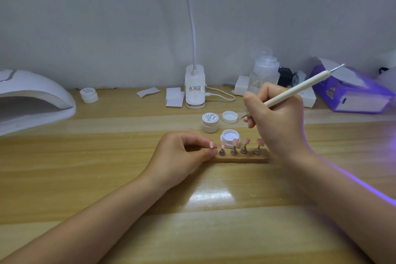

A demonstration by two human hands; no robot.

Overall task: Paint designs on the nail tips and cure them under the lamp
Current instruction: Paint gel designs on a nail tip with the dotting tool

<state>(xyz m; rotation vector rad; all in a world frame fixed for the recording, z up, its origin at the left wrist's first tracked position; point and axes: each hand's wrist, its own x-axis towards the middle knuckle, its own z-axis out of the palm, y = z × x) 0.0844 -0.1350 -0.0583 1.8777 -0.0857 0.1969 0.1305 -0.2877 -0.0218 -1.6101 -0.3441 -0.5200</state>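
From the head view, the left hand pinches one pink nail tip on its stand at the left end of the wooden strip, which lies on the worktop with its long axis running left to right. Four more tips stand along it, leaning up and away from the person. The right hand is closed around a white dotting pen, shaft slanting up to the right, fine point aimed down-left near the open gel pot just behind the strip. I'd say loading paint comes next: take only a small bead, keep the pinched tip steady, and brace the wrist. The curing lamp sits well apart at far left.
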